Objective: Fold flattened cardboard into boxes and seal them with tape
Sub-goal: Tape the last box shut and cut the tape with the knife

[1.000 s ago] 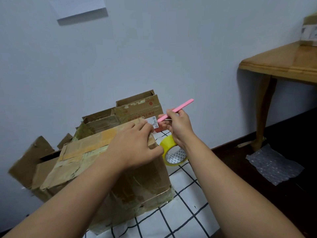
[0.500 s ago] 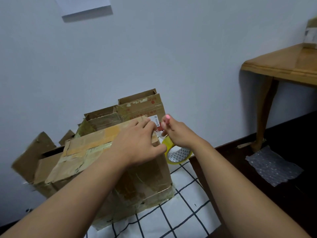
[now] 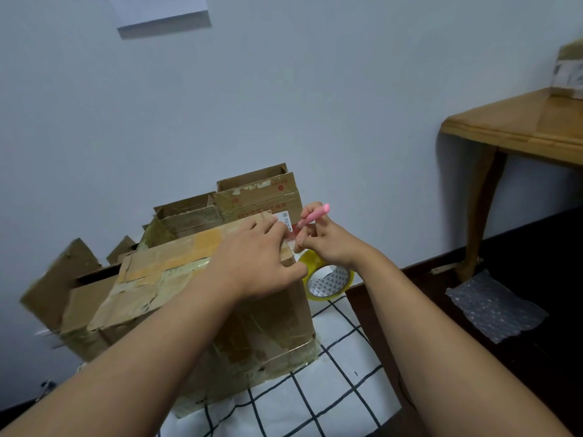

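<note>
In the head view, the worn brown cardboard box stood on the black-gridded white cloth, other open cartons just behind it. The left hand lay spread on the box's top far corner, fingers straight, pressing. Just beside that corner, the right hand gripped a slim pink cutter, the yellow tape roll hanging beneath. The blade sat near the left fingertips; a slip could nick them or tear the tape unevenly.

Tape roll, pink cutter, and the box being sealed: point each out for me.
tape roll [image 3: 310,265]: head view, yellow outer band.
pink cutter [image 3: 315,215]: head view, handle above the right hand's fingers.
box [image 3: 164,263]: head view, taped top seam.
</note>
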### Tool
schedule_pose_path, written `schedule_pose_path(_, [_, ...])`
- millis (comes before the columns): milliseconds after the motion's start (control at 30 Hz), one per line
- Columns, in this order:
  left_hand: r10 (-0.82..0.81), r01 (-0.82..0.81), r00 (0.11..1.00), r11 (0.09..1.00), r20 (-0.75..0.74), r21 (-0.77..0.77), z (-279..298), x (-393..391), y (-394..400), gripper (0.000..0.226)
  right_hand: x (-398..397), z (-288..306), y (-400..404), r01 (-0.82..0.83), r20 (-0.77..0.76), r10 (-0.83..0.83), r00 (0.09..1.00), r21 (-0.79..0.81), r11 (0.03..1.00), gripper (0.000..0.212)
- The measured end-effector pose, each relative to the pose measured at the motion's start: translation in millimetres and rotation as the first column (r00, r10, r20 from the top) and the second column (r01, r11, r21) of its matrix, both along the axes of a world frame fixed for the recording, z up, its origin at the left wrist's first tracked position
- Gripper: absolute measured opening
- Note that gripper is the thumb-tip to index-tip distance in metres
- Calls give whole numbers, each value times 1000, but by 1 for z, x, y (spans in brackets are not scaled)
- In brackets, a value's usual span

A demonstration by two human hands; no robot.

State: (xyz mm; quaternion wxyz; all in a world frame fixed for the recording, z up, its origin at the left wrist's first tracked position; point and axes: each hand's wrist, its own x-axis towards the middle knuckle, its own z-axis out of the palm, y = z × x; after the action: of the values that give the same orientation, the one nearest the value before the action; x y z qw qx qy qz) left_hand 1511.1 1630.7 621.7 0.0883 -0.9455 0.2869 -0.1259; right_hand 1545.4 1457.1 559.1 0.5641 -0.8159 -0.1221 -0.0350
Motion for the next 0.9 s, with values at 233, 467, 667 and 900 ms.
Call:
schedule_pose_path(233, [8,-8,1000,1000,2,2,1,-1,0,80,-2,-5,3,109,92,-99,991,-108,988,33])
schedule_pose_path(467, [-37,37,999,999,-21,25,-2,3,-1,60,-15,-34,7,266,82,-261,962,-57,962,29])
schedule_pose_path(667, [-2,3,997,1000,-74,13,0,3,0,55,-25,-25,0,357,97,-369,924,120,926,31])
schedule_pose_path(900, [12,-9,994,1000,-109,25,6,-3,-4,50,-36,0,-8,408,124,-434,893,186,894,33])
